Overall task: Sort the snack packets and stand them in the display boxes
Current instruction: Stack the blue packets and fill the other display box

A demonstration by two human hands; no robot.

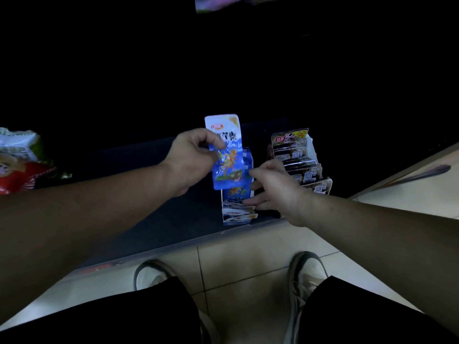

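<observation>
Head view looks down on a dark shelf [154, 219] that sits low above a pale tiled floor [248, 259]. The left hand [191, 160] pinches a blue snack packet [227, 155] between thumb and curled fingers. It holds the packet upright in the air, its white top end up, just above the far end of a blue display box [238, 219]. That box stands at the shelf's front edge near the middle, with more blue-and-white packets standing inside it. The right hand [275, 189] reaches to the box from the right with its fingers nearly straight and spread. The fingertips touch the packets near the box's front end and the thumb lies by its upper rim, and the hand grips nothing. Just right of this box, a row of brown packets [298, 157] stands in a second display box [311, 147]. Larger snack bags [17, 157], white, green and red, lie at the shelf's left edge. Two light shoes [308, 274] stand on the tiles below.
</observation>
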